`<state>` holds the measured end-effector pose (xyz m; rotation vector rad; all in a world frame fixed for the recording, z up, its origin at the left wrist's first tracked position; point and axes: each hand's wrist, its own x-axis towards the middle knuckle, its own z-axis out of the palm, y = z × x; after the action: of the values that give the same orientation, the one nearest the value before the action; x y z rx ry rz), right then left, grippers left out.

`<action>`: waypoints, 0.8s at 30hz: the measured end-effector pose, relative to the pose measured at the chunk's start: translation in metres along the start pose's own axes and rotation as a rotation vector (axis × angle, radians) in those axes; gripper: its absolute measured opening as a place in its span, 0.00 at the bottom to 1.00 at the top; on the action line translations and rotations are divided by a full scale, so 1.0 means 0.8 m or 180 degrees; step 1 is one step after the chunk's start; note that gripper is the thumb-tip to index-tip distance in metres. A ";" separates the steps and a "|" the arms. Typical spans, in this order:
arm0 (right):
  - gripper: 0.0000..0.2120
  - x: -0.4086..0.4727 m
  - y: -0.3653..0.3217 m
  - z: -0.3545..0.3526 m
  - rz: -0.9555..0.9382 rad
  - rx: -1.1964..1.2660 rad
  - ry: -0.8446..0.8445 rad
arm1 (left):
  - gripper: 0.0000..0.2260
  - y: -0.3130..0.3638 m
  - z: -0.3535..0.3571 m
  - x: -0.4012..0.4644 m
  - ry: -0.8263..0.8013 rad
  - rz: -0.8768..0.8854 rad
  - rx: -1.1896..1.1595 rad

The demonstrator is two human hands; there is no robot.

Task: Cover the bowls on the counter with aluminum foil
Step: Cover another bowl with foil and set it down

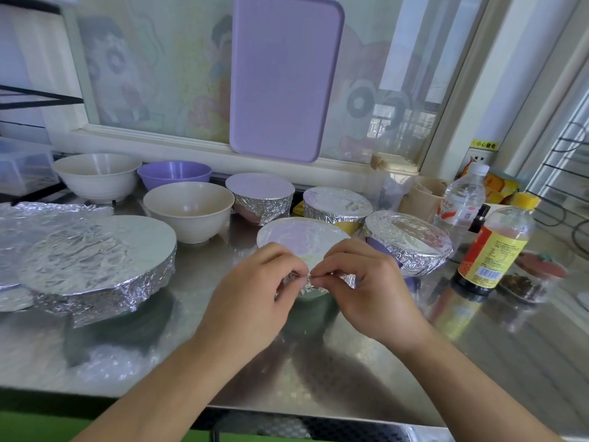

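Both forearms come in from the bottom edge over the steel counter [478,362]. Biggest item: large foil-wrapped dish [105,263] at left, loose foil sheet [47,215] behind it. Purple cutting board [283,78] leans on the window at back.

Center: bowl I'm working on [296,237], foil stretched over its top, near edge bunched up. My left hand [255,288] has fingers curled, pinching the crumpled foil edge at the near rim. My right hand [360,282] also curled, thumb and forefinger pinching the same foil fold, fingertips of both hands nearly touching.

Already covered: three foil-topped bowls behind and right, back middle one [261,196], yellow-sided one [336,205], right one [408,240] just beside my right hand.

Uncovered: cream bowl [189,212] center-left, second cream bowl [97,177] back left, purple bowl [174,177] between them at back.

Right side: sauce bottle [497,247] with yellow cap, water bottle [462,199] behind it.
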<state>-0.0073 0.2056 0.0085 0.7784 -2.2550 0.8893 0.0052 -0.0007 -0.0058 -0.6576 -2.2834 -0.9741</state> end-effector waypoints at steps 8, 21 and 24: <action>0.10 -0.007 0.015 -0.011 -0.0011 -0.0097 0.0130 | 0.05 -0.010 0.007 0.000 0.0156 0.0166 -0.0049; 0.10 -0.004 0.007 -0.007 -0.0042 0.0053 0.0006 | 0.08 -0.021 -0.011 0.002 0.0060 0.0053 -0.0451; 0.11 -0.003 0.004 -0.001 -0.0078 0.0059 0.0046 | 0.06 -0.006 -0.004 0.000 -0.0036 0.0102 -0.0399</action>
<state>-0.0076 0.2091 0.0059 0.8039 -2.2229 0.9027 0.0029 -0.0061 -0.0062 -0.7514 -2.2283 -1.1075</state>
